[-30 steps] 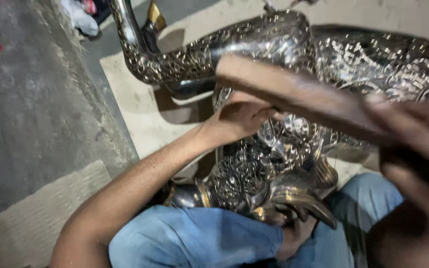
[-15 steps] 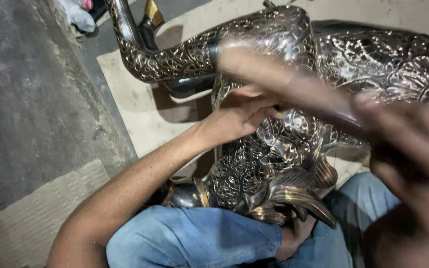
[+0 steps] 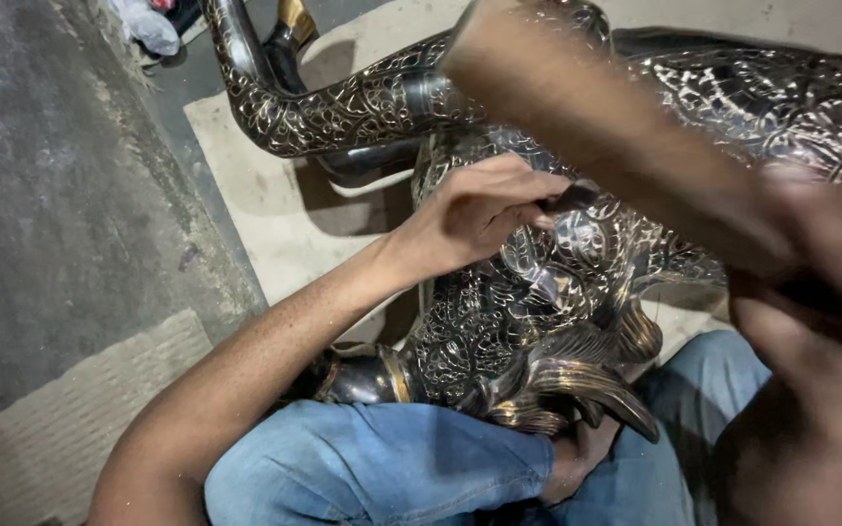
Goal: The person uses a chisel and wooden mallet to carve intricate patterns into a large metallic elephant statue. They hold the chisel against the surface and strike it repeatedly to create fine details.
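A large dark metal animal figure, covered in fine engraved leaf patterns with brass trim, lies across my lap. My left hand rests on the figure's body and pinches a small dark chisel against the metal. My right hand, blurred by motion at the right edge, grips a wooden mallet that reaches up and left above the chisel. One engraved leg of the figure stretches toward the upper left. A curved brass horn or tusk points down near my knee.
My legs in blue jeans lie under the figure. A beige mat covers the grey concrete floor beneath it. Another pale mat piece lies at the lower left. A crumpled white bag sits at the top left.
The mallet has swung, its head now higher and nearer the top of the view, with strong blur. My left hand with the chisel has hardly shifted on the figure.
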